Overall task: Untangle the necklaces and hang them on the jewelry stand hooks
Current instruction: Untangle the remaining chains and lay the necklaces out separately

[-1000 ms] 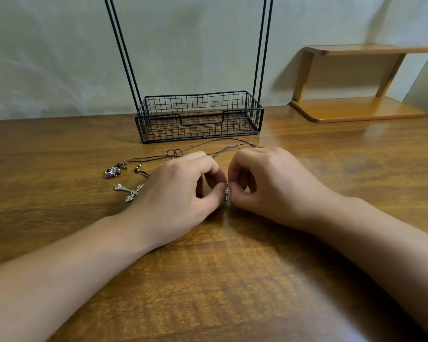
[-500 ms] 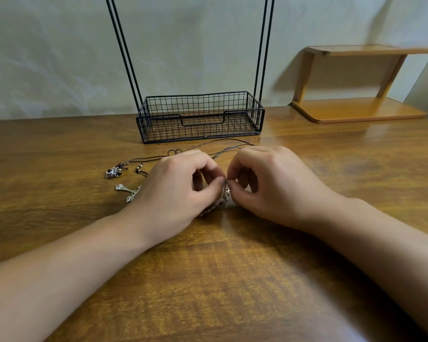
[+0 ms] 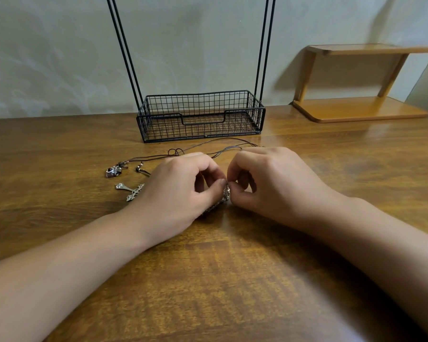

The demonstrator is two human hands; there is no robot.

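Note:
Both my hands meet at the middle of the wooden table. My left hand (image 3: 181,186) and my right hand (image 3: 265,181) each pinch a silver chain necklace (image 3: 224,197) between thumb and fingers; most of it is hidden under my left palm. Dark cord necklaces (image 3: 215,145) trail behind my hands. A silver cross pendant (image 3: 131,190) and a small silver charm (image 3: 113,171) lie to the left. The black wire jewelry stand (image 3: 200,117) stands behind, with its basket base and tall uprights; its hooks are out of view.
A small wooden shelf (image 3: 358,109) sits at the back right against the wall. The table (image 3: 232,280) stretches bare in front of my arms and to the right.
A short length of silver chain has come into sight under my left thumb. My hands have stayed in nearly the same spot, fingertips still together.

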